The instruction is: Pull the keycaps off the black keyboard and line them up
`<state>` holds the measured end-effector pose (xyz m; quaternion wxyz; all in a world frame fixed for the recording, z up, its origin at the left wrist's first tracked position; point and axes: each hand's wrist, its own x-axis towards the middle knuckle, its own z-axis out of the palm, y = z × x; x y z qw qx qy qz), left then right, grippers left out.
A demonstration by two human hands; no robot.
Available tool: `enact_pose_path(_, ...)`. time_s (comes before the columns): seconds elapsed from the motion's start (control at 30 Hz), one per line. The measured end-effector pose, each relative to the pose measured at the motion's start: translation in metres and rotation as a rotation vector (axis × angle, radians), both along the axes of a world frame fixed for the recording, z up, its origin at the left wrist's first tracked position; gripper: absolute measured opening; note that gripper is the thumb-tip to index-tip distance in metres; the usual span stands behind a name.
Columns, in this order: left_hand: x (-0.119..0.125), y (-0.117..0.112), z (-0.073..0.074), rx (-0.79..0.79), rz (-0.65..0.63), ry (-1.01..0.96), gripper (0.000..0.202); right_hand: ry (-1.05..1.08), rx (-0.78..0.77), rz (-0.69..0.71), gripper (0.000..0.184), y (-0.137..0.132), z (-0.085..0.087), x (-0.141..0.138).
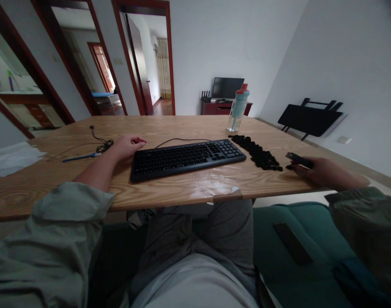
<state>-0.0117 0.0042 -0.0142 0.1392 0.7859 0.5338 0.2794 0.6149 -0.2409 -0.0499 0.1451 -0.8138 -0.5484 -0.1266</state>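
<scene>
The wooden table (169, 188) carried a keyboard (185, 159); left hand (127, 145) rested loosely curled beside it, right hand (313, 170) grasped a small black tool (298, 159) near loose keycaps (257, 152).

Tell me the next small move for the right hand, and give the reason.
Probably carry the small black tool in the right hand left toward the keyboard. The hand sits at the table's right edge, past the pile of loose keycaps, while the left hand rests at the keyboard's left end, seemingly steadying it.
</scene>
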Motion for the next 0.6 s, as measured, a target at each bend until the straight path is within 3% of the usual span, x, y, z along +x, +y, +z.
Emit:
enact_pose_path(0.2,-0.001,0.000,-0.001,0.007,-0.019,0.001,0.046,0.171,-0.202,0.024,0.029,-0.008,0.018,-0.029)
enact_pose_path(0.6,0.002,-0.006,0.003,0.008,-0.026,-0.006,0.046,0.167,-0.093,0.229,0.030,-0.008,0.012,-0.028)
